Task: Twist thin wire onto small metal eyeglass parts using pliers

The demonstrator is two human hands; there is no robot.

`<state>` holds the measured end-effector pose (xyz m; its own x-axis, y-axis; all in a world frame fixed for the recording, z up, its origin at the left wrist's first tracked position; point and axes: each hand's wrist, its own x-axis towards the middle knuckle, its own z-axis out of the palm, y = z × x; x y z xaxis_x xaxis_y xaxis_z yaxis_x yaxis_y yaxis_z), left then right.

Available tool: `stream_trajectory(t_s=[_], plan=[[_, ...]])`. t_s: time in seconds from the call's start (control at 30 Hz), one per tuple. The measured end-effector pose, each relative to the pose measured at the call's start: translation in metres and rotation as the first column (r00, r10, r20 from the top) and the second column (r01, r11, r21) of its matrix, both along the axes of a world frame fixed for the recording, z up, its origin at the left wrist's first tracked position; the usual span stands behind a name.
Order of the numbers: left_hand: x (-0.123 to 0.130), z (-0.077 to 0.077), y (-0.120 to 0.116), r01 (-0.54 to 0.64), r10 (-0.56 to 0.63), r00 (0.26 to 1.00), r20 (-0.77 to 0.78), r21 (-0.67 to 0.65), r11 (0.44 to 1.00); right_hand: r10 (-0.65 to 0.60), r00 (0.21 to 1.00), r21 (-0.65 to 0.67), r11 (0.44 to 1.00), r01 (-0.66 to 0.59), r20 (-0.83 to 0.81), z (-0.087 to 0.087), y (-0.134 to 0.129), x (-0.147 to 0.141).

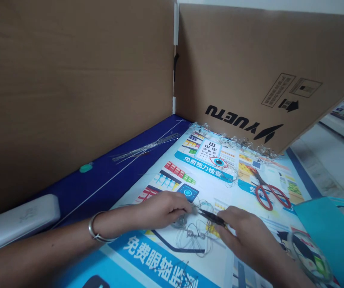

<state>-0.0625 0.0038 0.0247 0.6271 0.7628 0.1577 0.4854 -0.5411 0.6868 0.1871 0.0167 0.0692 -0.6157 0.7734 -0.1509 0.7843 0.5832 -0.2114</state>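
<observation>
My right hand (244, 236) is closed around dark, narrow-jawed pliers (211, 217), their tips pointing left. My left hand (165, 208) faces them, thumb and fingers pinched on thin wire (203, 205) that meets the plier tips. What lies inside the pinch is partly hidden by the fingers. Just below both hands, a loose tangle of fine wire with small shiny bits (194, 234) rests on the printed sheet (234, 190). Another small wire cluster (186, 276) lies nearer to me.
Red-handled scissors (270, 196) lie at right. Straight wires (147, 148) are bundled at the back left. Small wire pieces (238, 143) line the base of the cardboard wall (234, 60). A white case (21, 218), teal box (328, 232) and clear ring-shaped coil (324, 266) are nearby.
</observation>
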Motion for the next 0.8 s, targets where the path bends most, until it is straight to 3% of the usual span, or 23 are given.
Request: stream_trajectory(t_s=[0.23,0.33,0.43,0.5,0.63,0.8], plan=[[-0.007,0.002,0.001,0.059,-0.018,0.979,-0.201,0.204,0.977,0.089,0.996,0.271,0.959,-0.085,-0.001,-0.004,-0.028,-0.015],[-0.008,0.005,0.0,0.073,-0.05,0.989,-0.141,0.163,0.984,0.054,0.999,0.336,0.941,-0.048,-0.007,-0.006,-0.022,-0.01],[-0.01,0.008,-0.001,0.063,-0.055,0.995,-0.085,0.09,0.994,-0.061,0.998,0.385,0.922,0.049,0.019,-0.012,-0.006,0.0],[-0.012,0.01,-0.002,0.002,0.005,0.995,-0.099,0.072,0.997,-0.121,0.99,0.385,0.919,0.082,0.078,-0.019,0.006,0.006],[-0.016,0.016,-0.006,-0.221,0.238,0.945,-0.227,0.096,0.97,-0.17,0.971,0.428,0.9,0.083,0.169,-0.037,0.02,0.013],[-0.016,0.02,-0.016,-0.274,0.28,0.885,-0.371,0.07,0.959,-0.15,0.97,0.466,0.884,0.045,0.191,-0.036,0.02,0.009]])
